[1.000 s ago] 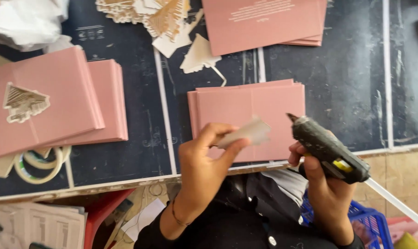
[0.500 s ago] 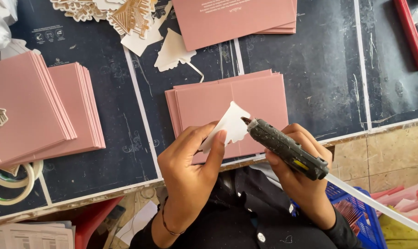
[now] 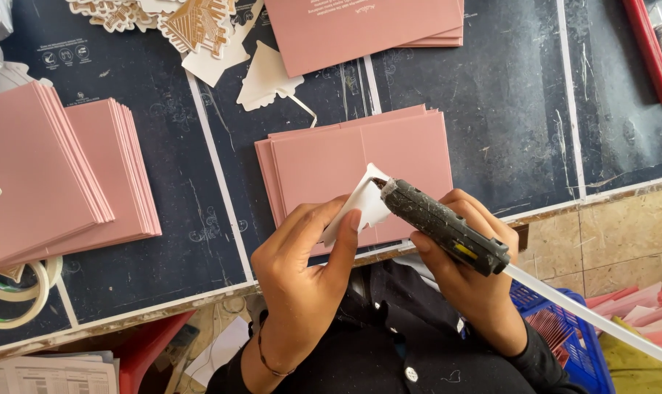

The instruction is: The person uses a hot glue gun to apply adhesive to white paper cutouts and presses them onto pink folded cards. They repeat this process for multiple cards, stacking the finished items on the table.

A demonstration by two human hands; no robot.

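My left hand (image 3: pixel 302 270) pinches the white cutout (image 3: pixel 362 204) over the pink cards (image 3: pixel 360 164) while my right hand (image 3: pixel 470 273) grips the glue gun (image 3: pixel 442 225), nozzle touching it; I would keep the bead thin, clear of fingertips.

A dark worktable (image 3: pixel 521 109) filled most of the view, its surface scratched and crossed by pale lines. Its near edge ran from lower left up to the right, worn and light-coloured. Beyond that edge, at the right, the floor (image 3: pixel 623 233) was laid with tan tiles. A blue plastic crate (image 3: pixel 564 328) stood low on the right, and something red (image 3: pixel 152 350) sat under the table at the left. Light was even and soft.
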